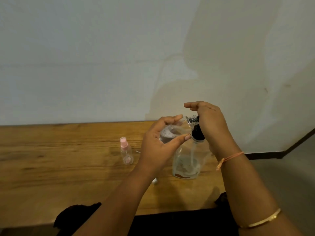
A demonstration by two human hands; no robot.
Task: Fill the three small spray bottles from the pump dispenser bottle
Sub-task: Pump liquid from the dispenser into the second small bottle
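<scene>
My left hand point(158, 147) holds a small clear spray bottle point(170, 133) without its cap, between thumb and fingers. It is tilted with its mouth at the pump's nozzle. The clear pump dispenser bottle point(186, 164) stands on the wooden table point(68, 159) with a little liquid at its bottom. My right hand point(211, 123) wraps over its black pump head point(197, 133), thumb stretched out above; its fingers are mostly hidden. A second small spray bottle point(126, 152) with a pink cap stands upright to the left. No third bottle is visible.
A small pale object point(155, 181), perhaps a cap, peeks out from under my left forearm. The table's near edge runs in front of my lap, and a plain wall rises right behind the table. Floor shows at the right.
</scene>
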